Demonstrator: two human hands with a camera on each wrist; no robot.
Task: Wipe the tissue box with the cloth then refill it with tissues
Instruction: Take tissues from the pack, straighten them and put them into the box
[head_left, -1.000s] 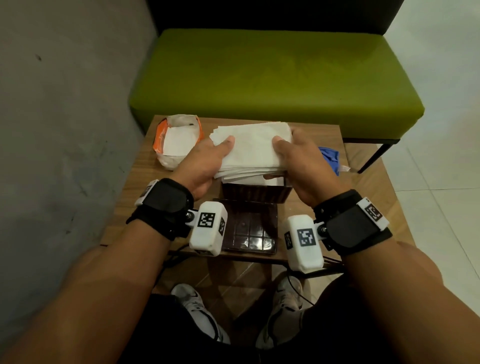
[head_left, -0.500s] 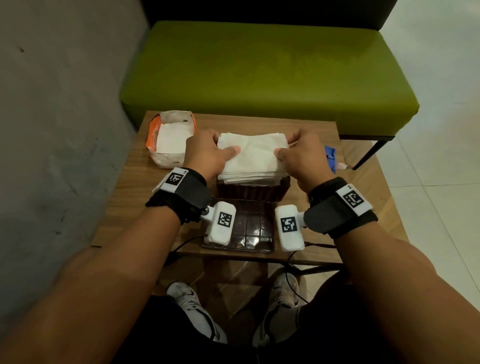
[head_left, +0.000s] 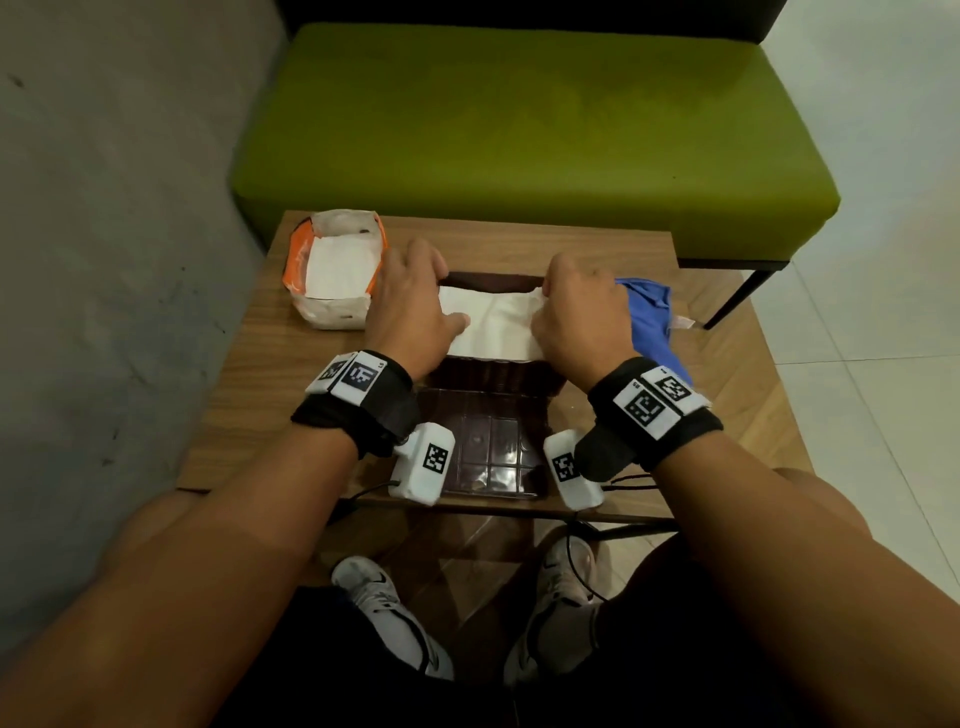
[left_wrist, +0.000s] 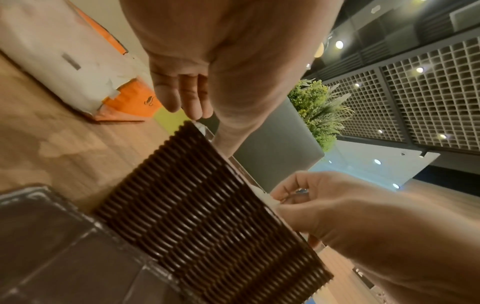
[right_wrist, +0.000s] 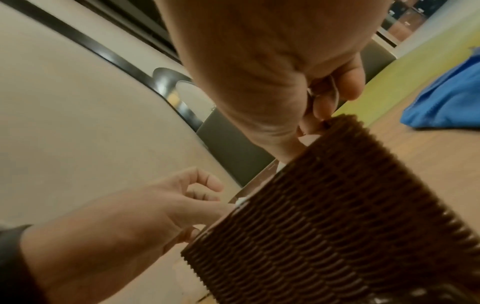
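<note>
The brown woven tissue box (head_left: 493, 375) stands in the middle of the small wooden table (head_left: 249, 395). A white stack of tissues (head_left: 493, 325) lies sunk inside it, just below the rim. My left hand (head_left: 415, 306) holds the stack's left end with the thumb on top. My right hand (head_left: 571, 306) pinches the right end with curled fingers (right_wrist: 324, 102) at the box rim (right_wrist: 345, 121). The blue cloth (head_left: 649, 325) lies crumpled just right of the box, partly behind my right hand.
An opened orange-and-white tissue pack (head_left: 337, 270) stands at the table's back left, close to my left hand. The box's dark brown lid (head_left: 483, 452) lies flat in front of the box near the table's front edge. A green bench (head_left: 519, 130) sits beyond the table.
Both hands have lowered the tissue stack from above the box down into it. The stack now sits below the rim instead of resting over it.
</note>
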